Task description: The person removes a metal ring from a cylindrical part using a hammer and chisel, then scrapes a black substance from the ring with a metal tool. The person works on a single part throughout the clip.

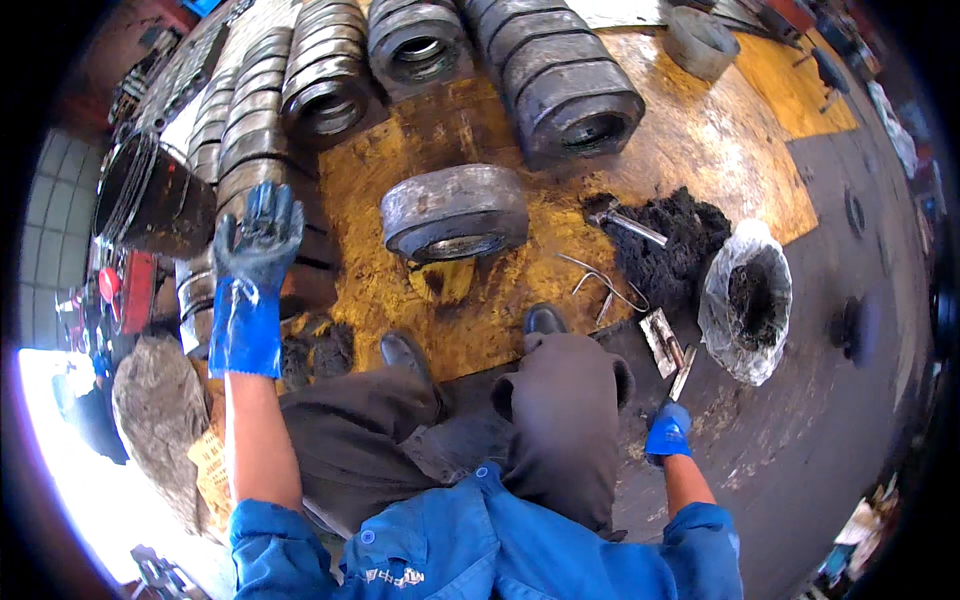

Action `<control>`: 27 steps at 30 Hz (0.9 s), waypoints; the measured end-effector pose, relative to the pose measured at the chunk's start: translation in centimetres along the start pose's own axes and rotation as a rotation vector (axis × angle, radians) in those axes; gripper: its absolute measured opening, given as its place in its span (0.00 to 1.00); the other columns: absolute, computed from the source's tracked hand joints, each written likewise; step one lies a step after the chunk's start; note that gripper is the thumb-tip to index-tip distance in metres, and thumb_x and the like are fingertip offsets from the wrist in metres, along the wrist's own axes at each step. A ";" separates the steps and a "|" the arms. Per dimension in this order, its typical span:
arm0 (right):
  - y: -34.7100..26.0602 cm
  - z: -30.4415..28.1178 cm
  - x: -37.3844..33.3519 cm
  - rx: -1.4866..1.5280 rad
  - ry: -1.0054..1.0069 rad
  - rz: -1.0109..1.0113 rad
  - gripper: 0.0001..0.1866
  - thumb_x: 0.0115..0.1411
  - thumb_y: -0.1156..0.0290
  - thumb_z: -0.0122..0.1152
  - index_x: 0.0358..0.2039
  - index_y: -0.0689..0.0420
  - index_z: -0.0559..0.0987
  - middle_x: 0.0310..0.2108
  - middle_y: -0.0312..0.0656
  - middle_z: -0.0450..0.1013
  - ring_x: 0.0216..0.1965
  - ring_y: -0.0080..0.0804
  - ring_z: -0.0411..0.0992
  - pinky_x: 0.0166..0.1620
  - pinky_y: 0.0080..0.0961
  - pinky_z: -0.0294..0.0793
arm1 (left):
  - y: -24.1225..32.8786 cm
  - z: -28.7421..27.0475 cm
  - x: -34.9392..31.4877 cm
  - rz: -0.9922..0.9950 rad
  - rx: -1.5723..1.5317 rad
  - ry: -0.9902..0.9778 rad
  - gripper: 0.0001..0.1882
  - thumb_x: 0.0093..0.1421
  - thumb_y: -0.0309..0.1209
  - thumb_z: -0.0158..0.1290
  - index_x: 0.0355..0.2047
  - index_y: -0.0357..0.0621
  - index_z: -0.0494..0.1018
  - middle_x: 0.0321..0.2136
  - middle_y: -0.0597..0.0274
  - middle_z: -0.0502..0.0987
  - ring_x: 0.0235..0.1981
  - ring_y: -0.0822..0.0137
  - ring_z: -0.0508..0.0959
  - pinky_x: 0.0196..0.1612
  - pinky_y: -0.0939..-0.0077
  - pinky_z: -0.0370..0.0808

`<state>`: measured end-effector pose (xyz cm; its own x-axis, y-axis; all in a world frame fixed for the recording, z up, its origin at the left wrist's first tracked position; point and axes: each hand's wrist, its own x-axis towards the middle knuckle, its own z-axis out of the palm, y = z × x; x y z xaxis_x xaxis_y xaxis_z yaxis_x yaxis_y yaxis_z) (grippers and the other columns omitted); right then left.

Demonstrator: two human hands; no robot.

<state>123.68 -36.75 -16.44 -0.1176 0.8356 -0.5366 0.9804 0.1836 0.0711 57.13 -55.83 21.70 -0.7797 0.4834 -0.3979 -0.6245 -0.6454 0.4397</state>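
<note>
left hand (260,235) raised, fingers spread, near the rows of metal rings (255,130); right hand (670,430) closed around a flat tool (684,374) beside the bag (716,292); white lettering on the blue jacket (440,530), dark print on a yellowish scrap (210,470)

Taking the view's centre as the dial's, the rows of dark metal rings (325,50) at eleven and twelve run out of the upper edge. Between nine and ten, the raised left hand (258,235) hides part of a row behind it. Near two, one end of a metal bar (640,228) is buried in the dark heap (692,245). At four, the right hand (670,430) grips a pale flat tool (683,378), its fingers too small to separate. Glare swallows details toward eight; the blue shirt (430,530) is cut off at six.
</note>
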 end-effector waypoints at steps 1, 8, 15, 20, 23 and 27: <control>-0.8 0.8 1.4 0.033 -0.001 -0.009 0.13 0.53 0.61 0.68 0.35 0.55 0.84 0.34 0.52 0.81 0.37 0.53 0.80 0.39 0.43 0.80 | -0.2 0.7 -0.5 -0.024 0.006 -0.017 0.17 0.63 0.44 0.47 0.47 0.49 0.68 0.48 0.65 0.69 0.56 0.60 0.64 0.62 0.47 0.58; -6.1 -3.2 2.1 0.046 0.016 -0.213 0.16 0.60 0.57 0.61 0.38 0.58 0.81 0.36 0.51 0.80 0.34 0.50 0.80 0.36 0.45 0.77 | 1.8 -1.9 1.7 0.051 0.036 -0.046 0.27 0.65 0.45 0.42 0.57 0.39 0.68 0.59 0.53 0.70 0.63 0.49 0.65 0.66 0.40 0.58; -4.9 -1.6 3.0 0.329 -0.059 -0.312 0.17 0.56 0.59 0.60 0.34 0.62 0.83 0.33 0.58 0.78 0.36 0.57 0.77 0.39 0.46 0.74 | 0.4 -0.6 1.0 0.162 0.149 0.047 0.32 0.66 0.44 0.39 0.64 0.35 0.62 0.67 0.51 0.62 0.70 0.49 0.58 0.71 0.43 0.50; -5.3 0.1 2.8 0.412 -0.095 -0.347 0.22 0.60 0.53 0.57 0.31 0.64 0.82 0.32 0.62 0.77 0.36 0.60 0.77 0.39 0.49 0.73 | -0.1 1.1 0.5 0.135 0.165 0.140 0.30 0.68 0.42 0.38 0.66 0.37 0.61 0.68 0.50 0.61 0.70 0.49 0.57 0.70 0.42 0.51; -9.4 -4.7 0.2 0.458 -0.057 -0.247 0.30 0.64 0.46 0.52 0.31 0.65 0.82 0.34 0.64 0.75 0.38 0.63 0.75 0.40 0.52 0.73 | 0.3 0.5 0.1 0.191 0.198 0.135 0.31 0.67 0.40 0.38 0.66 0.37 0.60 0.68 0.50 0.60 0.71 0.50 0.57 0.71 0.42 0.50; -12.4 -6.1 1.6 0.447 0.008 -0.258 0.27 0.65 0.51 0.52 0.30 0.67 0.80 0.30 0.65 0.75 0.36 0.64 0.74 0.40 0.49 0.71 | 0.7 0.3 0.6 0.207 0.228 0.128 0.30 0.67 0.39 0.40 0.65 0.35 0.61 0.68 0.50 0.60 0.71 0.49 0.57 0.71 0.41 0.50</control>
<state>110.37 -34.49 -13.02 -0.3642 0.7966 -0.4824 0.8908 0.1469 -0.4299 56.20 -55.78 22.02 -0.8881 0.2686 -0.3730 -0.4588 -0.5661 0.6848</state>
